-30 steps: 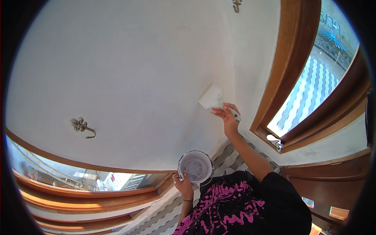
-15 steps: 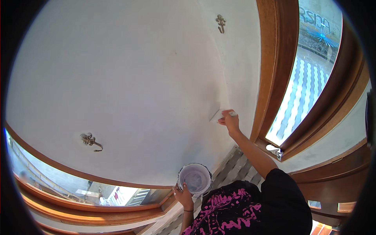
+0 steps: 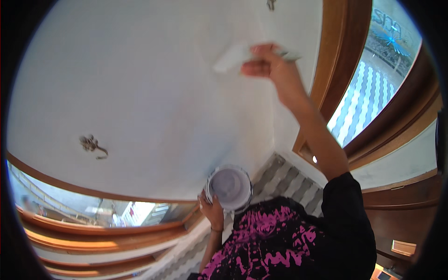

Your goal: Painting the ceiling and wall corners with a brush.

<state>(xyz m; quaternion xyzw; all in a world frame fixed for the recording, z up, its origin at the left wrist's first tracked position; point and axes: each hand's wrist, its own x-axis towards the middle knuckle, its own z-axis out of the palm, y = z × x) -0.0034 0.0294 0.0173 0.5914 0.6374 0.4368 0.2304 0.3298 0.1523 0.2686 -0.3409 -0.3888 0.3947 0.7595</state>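
My right hand (image 3: 265, 63), blurred by motion, grips a wide flat scraper (image 3: 228, 58) with a whitish blade, held high against or close to the white wall (image 3: 140, 79), near its right-hand corner. Whether the blade touches the wall is unclear. Lower down, my left hand (image 3: 212, 207) holds a small pale bucket (image 3: 229, 186) by its rim, with a pale lilac-grey substance inside. The wall shows faint smudged patches below the scraper.
Metal wall hooks (image 3: 93, 147) sit at left and top. A wood-framed window (image 3: 357, 102) is on the right, another (image 3: 144, 214) runs along the lower left. Grey patterned tiles (image 3: 289, 172) show below; a brown wooden door (image 3: 396, 214) is at lower right.
My right hand with the scraper has risen well up the wall and slightly left, after dipping a little lower. The bucket in my left hand shifted down, then up as the view moved.
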